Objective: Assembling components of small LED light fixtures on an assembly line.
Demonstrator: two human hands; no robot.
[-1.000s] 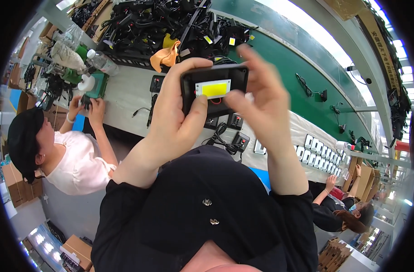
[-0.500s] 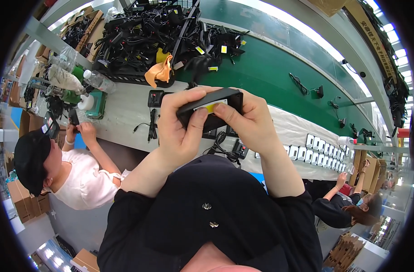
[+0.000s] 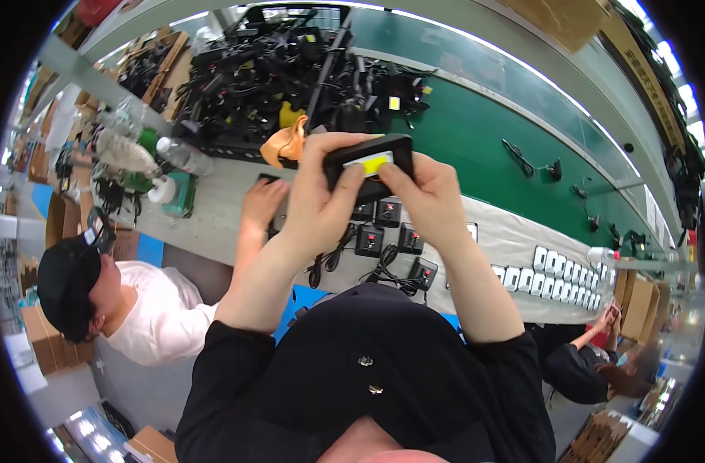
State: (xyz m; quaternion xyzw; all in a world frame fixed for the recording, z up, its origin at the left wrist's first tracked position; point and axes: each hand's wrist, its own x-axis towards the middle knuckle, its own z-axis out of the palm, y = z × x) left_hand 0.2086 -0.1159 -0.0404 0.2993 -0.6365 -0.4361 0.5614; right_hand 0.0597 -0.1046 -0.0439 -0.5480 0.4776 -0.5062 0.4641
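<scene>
Between both hands, above the worktable, I hold a small black rectangular case [image 3: 404, 150] with its open face tilted up. A white plate with a yellow strip [image 3: 378, 163] sits inside the case. My left hand [image 3: 325, 193] grips the left end, its thumb pressing on the plate's left side. My right hand [image 3: 426, 197] grips the right end, its thumb on the plate's right side. The fingers behind the case are partly hidden. Below, several black square boxes with red switches [image 3: 370, 239] and coiled black cables [image 3: 388, 272] lie on the table.
A black crate [image 3: 213, 143] heaped with cables and an orange cloth-like piece [image 3: 283, 143] stand at the far left. A co-worker's hand [image 3: 264, 202] rests on the table left of my forearm. Rows of white-framed units [image 3: 549, 284] lie right, beside a green mat [image 3: 476, 147].
The case has tipped so its inside faces me more, with the plate showing fully. The view has shifted slightly. The co-worker at left has stretched an arm onto the table beside me.
</scene>
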